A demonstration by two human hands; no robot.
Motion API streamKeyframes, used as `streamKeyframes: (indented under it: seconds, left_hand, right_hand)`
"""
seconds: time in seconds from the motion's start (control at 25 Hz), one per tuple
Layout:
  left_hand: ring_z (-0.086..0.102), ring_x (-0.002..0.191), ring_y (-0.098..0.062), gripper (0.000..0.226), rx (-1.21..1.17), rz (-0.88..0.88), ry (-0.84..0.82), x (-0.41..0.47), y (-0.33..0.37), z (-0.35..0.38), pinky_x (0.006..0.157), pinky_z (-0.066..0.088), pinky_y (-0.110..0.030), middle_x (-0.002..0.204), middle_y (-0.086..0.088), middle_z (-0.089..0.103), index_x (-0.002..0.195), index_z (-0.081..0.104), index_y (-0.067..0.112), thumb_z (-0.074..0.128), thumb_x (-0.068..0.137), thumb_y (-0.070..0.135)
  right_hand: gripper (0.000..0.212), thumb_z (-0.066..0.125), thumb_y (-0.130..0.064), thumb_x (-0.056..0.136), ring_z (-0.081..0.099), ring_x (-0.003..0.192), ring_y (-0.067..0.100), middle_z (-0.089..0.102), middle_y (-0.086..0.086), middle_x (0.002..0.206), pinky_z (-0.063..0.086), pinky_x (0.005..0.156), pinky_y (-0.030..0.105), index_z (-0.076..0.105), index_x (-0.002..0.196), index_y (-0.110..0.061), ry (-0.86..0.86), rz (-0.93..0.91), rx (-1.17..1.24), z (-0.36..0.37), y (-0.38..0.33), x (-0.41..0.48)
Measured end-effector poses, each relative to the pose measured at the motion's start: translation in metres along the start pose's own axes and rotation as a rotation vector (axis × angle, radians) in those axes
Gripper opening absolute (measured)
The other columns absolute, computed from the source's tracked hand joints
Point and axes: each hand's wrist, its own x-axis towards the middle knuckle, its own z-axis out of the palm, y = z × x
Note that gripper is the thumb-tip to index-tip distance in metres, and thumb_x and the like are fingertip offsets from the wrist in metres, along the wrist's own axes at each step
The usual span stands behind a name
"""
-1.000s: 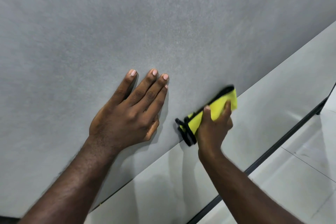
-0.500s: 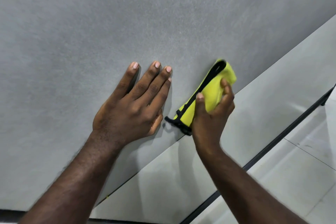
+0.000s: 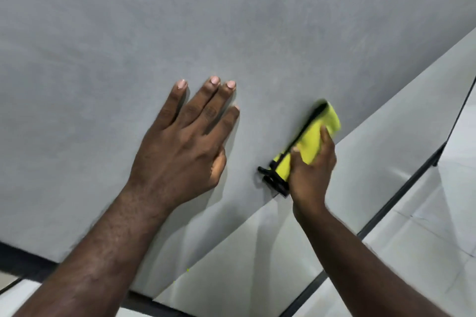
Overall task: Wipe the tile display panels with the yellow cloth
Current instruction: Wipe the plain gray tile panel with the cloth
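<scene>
**A:** Where's the yellow cloth (image 3: 318, 134)?

**B:** Folded and gripped in the right hand (image 3: 313, 170), pressed on the dark grey panel (image 3: 231, 20) close to its lower edge. That's at 3 o'clock from the left hand (image 3: 180, 152), which lies flat and open on the same panel, fingers straight.

**A:** What could go wrong?

**B:** The cloth's black trim (image 3: 274, 180) hangs loose at 7 o'clock of the fold. I'd guess it could catch on the seam with the paler panel (image 3: 386, 116) and pull the fold apart. The bracing palm may also leave prints on the tile. And a hard push toward 4 o'clock could run the knuckles into the black frame (image 3: 401, 188).
</scene>
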Motion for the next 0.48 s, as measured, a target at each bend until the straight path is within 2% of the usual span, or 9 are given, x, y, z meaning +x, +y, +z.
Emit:
streamKeyframes:
  seconds: [0.04, 0.08, 0.12, 0.24, 0.28, 0.32, 0.4, 0.44, 0.48]
  left_hand:
    - [0.028, 0.163, -0.033, 0.061, 0.008, -0.014, 0.016, -0.007, -0.008, -0.006, 0.133, 0.017, -0.061, 0.175, -0.014, 0.032, 0.155, 0.057, 0.011, 0.054, 0.096, 0.023]
    - [0.029, 0.163, -0.033, 0.06, 0.017, -0.026, 0.033, -0.014, -0.017, -0.011, 0.132, 0.018, -0.062, 0.174, -0.014, 0.033, 0.154, 0.058, 0.011, 0.055, 0.095, 0.023]
    - [0.03, 0.163, -0.034, 0.06, 0.025, -0.037, 0.055, -0.019, -0.027, -0.018, 0.132, 0.018, -0.062, 0.174, -0.015, 0.034, 0.153, 0.059, 0.011, 0.054, 0.095, 0.024]
    - [0.032, 0.162, -0.034, 0.059, 0.03, -0.054, 0.112, -0.029, -0.057, -0.038, 0.131, 0.02, -0.063, 0.173, -0.016, 0.036, 0.151, 0.06, 0.01, 0.052, 0.095, 0.024]
    - [0.033, 0.161, -0.034, 0.059, 0.037, -0.071, 0.133, -0.034, -0.069, -0.046, 0.131, 0.02, -0.062, 0.172, -0.016, 0.037, 0.151, 0.06, 0.009, 0.052, 0.095, 0.025]
    - [0.033, 0.161, -0.035, 0.059, 0.052, -0.096, 0.153, -0.04, -0.082, -0.055, 0.131, 0.021, -0.062, 0.172, -0.017, 0.038, 0.151, 0.06, 0.009, 0.053, 0.095, 0.026]
    - [0.035, 0.16, -0.036, 0.06, 0.085, -0.143, 0.183, -0.049, -0.108, -0.075, 0.131, 0.021, -0.063, 0.171, -0.018, 0.039, 0.15, 0.06, 0.008, 0.055, 0.095, 0.028]
    - [0.035, 0.16, -0.037, 0.06, 0.089, -0.165, 0.196, -0.052, -0.122, -0.084, 0.131, 0.021, -0.063, 0.17, -0.018, 0.04, 0.15, 0.059, 0.007, 0.055, 0.095, 0.03]
    - [0.036, 0.159, -0.038, 0.061, 0.09, -0.187, 0.21, -0.054, -0.134, -0.092, 0.131, 0.021, -0.063, 0.17, -0.019, 0.041, 0.15, 0.059, 0.006, 0.054, 0.095, 0.032]
  right_hand:
    - [0.076, 0.067, -0.019, 0.098, 0.036, 0.15, 0.024, 0.039, 0.005, 0.163, 0.033, 0.123, 0.04, 0.031, 0.163, -0.032, 0.002, 0.222, 0.007, -0.001, 0.0, -0.015]
    - [0.077, 0.067, -0.021, 0.099, 0.037, 0.15, 0.025, 0.038, 0.004, 0.164, 0.034, 0.122, 0.042, 0.028, 0.164, -0.034, -0.021, 0.274, -0.011, 0.002, -0.011, -0.035]
    - [0.079, 0.068, -0.02, 0.098, 0.034, 0.152, 0.022, 0.036, 0.001, 0.165, 0.031, 0.124, 0.039, 0.027, 0.164, -0.034, -0.069, 0.128, -0.056, 0.007, -0.028, -0.054]
    - [0.082, 0.07, -0.017, 0.096, 0.02, 0.157, 0.013, 0.025, -0.009, 0.169, 0.019, 0.126, 0.026, 0.026, 0.164, -0.035, -0.15, -0.582, -0.056, 0.024, -0.099, -0.06]
    - [0.08, 0.067, -0.019, 0.095, 0.017, 0.159, 0.014, 0.021, -0.007, 0.171, 0.017, 0.125, 0.026, 0.029, 0.164, -0.036, -0.093, -0.673, -0.099, 0.03, -0.125, -0.048]
    - [0.078, 0.061, -0.019, 0.094, 0.018, 0.159, 0.016, 0.017, -0.003, 0.173, 0.018, 0.123, 0.027, 0.031, 0.163, -0.037, -0.016, -0.649, -0.112, 0.036, -0.145, -0.029]
    - [0.076, 0.052, -0.014, 0.095, 0.025, 0.157, 0.022, 0.014, 0.002, 0.176, 0.02, 0.119, 0.031, 0.031, 0.163, -0.039, 0.051, -0.438, -0.11, 0.047, -0.182, -0.02]
    - [0.075, 0.049, -0.013, 0.095, 0.029, 0.155, 0.027, 0.014, 0.004, 0.176, 0.024, 0.12, 0.036, 0.031, 0.164, -0.036, 0.027, -0.513, -0.163, 0.051, -0.192, -0.033]
    - [0.075, 0.049, -0.013, 0.095, 0.035, 0.15, 0.033, 0.013, 0.007, 0.176, 0.029, 0.119, 0.042, 0.032, 0.164, -0.033, -0.039, -0.737, -0.26, 0.052, -0.197, -0.051]
